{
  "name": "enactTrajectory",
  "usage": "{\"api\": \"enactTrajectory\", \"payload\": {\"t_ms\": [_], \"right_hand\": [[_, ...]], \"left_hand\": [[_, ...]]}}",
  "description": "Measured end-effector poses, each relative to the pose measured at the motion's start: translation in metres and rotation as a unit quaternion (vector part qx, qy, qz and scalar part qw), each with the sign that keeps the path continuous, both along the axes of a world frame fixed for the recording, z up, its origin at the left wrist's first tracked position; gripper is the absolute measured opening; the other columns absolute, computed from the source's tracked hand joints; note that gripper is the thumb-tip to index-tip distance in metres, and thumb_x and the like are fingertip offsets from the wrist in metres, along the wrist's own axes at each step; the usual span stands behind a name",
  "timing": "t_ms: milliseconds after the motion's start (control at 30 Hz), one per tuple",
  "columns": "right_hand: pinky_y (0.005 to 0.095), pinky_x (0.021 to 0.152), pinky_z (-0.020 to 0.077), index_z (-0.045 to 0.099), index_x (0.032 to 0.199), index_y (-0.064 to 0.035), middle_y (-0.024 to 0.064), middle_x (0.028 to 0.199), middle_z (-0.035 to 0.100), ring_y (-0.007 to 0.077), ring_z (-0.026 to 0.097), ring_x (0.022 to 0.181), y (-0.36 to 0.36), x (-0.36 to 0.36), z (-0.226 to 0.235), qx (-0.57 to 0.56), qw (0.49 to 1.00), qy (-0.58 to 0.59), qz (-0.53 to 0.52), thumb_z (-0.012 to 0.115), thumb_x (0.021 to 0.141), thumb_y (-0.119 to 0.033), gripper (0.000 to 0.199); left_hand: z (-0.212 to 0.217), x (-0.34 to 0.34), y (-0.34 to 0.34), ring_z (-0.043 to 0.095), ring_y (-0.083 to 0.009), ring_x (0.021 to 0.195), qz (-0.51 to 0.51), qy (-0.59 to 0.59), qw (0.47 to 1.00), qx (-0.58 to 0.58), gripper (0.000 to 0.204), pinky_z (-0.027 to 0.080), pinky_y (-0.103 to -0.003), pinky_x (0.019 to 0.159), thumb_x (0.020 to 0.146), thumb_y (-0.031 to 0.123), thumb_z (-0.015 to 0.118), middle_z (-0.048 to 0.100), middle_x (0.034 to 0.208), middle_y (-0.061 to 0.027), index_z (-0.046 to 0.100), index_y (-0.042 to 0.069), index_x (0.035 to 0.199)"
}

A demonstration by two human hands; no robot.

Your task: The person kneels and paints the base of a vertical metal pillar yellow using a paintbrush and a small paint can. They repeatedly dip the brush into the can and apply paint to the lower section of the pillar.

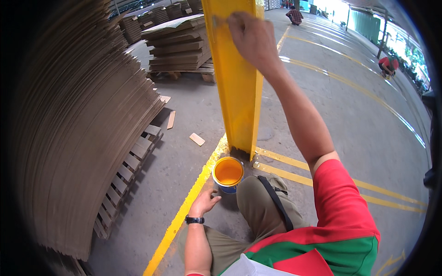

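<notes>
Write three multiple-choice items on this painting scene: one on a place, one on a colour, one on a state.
1. Where is the paint can?
A. on the pallet
B. on the floor at the foot of the post
C. in the left hand

2. What colour is the post?
A. yellow
B. blue
C. grey

3. How is the right hand?
A. resting on the knee
B. flat on the floor
C. raised against the post, closed around a brush

Answers: 1 B, the can stands by the post's base, beside the left hand. 2 A, the post is yellow like the paint. 3 C, the arm reaches up and the fist is closed at the post.
</notes>
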State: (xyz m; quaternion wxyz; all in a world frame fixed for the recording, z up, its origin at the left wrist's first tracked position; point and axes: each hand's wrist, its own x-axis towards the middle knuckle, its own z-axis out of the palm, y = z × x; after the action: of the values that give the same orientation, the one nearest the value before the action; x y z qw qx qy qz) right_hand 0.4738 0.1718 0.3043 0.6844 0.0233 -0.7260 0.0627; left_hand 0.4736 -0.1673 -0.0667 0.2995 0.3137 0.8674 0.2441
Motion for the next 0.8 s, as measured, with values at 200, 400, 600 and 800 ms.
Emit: {"api": "enactTrajectory", "payload": {"t_ms": [200,400,600,800], "right_hand": [[0.0488,0.068,0.054,0.071,0.101,0.0046,0.0302,0.081,0.067,0.0472,0.071,0.081,0.003,-0.013,0.049,0.014,1.0,0.014,-0.001,0.064,0.1,-0.017,0.022],[0.053,0.073,0.054,0.072,0.093,0.0047,0.0308,0.084,0.068,0.0489,0.07,0.084,0.002,-0.004,0.045,-0.049,0.996,0.019,0.066,0.063,0.097,-0.015,0.022],[0.0519,0.075,0.0547,0.072,0.102,0.0058,0.0302,0.086,0.07,0.0489,0.07,0.085,0.014,-0.006,0.064,0.023,0.999,-0.046,-0.005,0.063,0.098,-0.017,0.025],[0.0515,0.076,0.0561,0.073,0.112,0.0035,0.0291,0.093,0.072,0.0472,0.071,0.088,0.019,-0.005,0.074,0.044,0.999,0.007,-0.002,0.062,0.101,-0.017,0.025]], "left_hand": [[0.003,0.002,0.0,0.073,-0.0329,0.112,-0.003,0.011,1.0,-0.009,0.053,0.056,-0.042,0.096,0.096,0.037,0.073,0.075,0.12,-0.0219,0.066,0.007,0.139],[0.007,0.002,-0.001,0.072,-0.0376,0.111,0.0,0.015,1.0,0.015,0.052,0.055,-0.046,0.098,0.095,0.038,0.073,0.075,0.115,-0.0237,0.068,0.007,0.136],[0.01,0.004,-0.002,0.072,-0.0372,0.112,0.011,0.016,1.0,0.022,0.052,0.055,-0.046,0.098,0.094,0.038,0.073,0.076,0.115,-0.0235,0.068,0.007,0.135],[0.009,0.002,-0.002,0.073,-0.0342,0.109,-0.001,0.016,1.0,0.005,0.053,0.056,-0.043,0.095,0.095,0.038,0.074,0.076,0.118,-0.0209,0.067,0.006,0.136]]}}
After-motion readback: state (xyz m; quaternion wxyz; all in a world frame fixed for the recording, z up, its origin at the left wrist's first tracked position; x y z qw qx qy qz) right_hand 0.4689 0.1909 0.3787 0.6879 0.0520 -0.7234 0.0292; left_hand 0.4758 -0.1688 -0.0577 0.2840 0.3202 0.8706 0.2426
